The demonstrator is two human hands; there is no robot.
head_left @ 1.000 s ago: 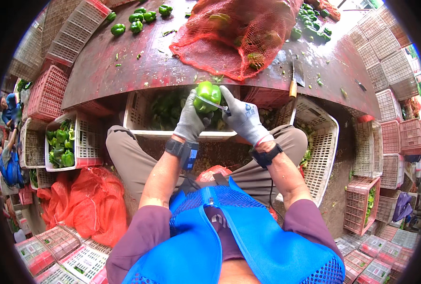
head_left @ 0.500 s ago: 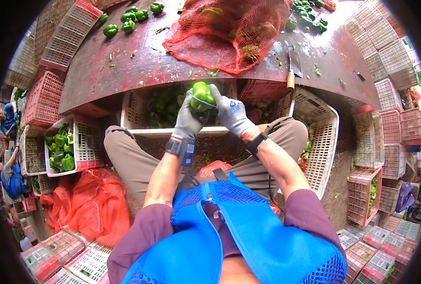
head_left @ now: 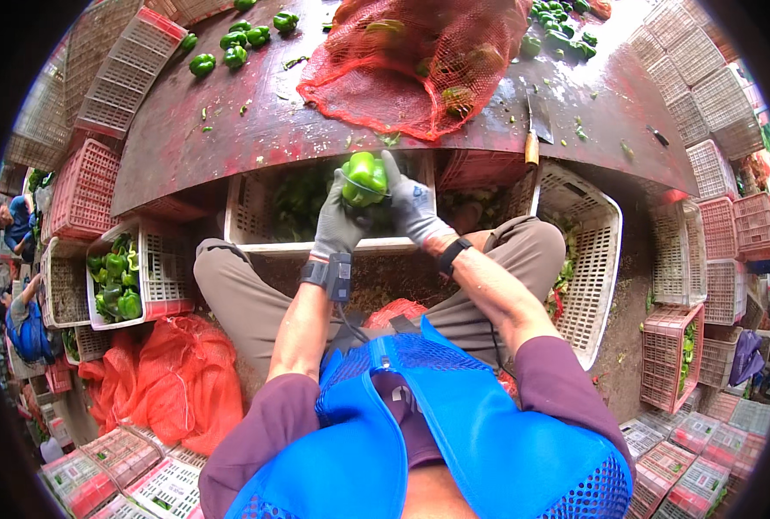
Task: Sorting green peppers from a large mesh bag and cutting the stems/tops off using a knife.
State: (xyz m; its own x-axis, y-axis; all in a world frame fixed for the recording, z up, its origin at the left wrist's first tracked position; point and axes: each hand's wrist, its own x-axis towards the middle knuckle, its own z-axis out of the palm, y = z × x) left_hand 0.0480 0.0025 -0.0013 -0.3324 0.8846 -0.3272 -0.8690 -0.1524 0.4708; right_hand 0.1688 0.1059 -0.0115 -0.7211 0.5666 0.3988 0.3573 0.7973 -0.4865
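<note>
My gloved left hand [head_left: 340, 223] is wrapped round a green bell pepper [head_left: 365, 180] and holds it up just in front of the table's near edge. Against the pepper's right side is my gloved right hand [head_left: 415, 208], one digit pointing up and the other fingers curled. A thin curved strip crosses the front of the pepper toward that hand; its kind is unclear, and what the curled fingers hold is hidden. Below both hands stands a white crate [head_left: 245, 208] with green peppers in it, partly in shadow under the table.
On the dark table [head_left: 186, 130] lie a red mesh sack [head_left: 402, 73], a wooden-handled knife [head_left: 532, 143] and several loose green peppers [head_left: 235, 56]. A white crate [head_left: 597, 259] stands by my right knee. At left are a crate of peppers [head_left: 147, 298] and red netting [head_left: 173, 381].
The pepper and both hands have shifted very slightly, the pepper a little to the left. My left hand still grips it, and my right hand stays at its right side.
</note>
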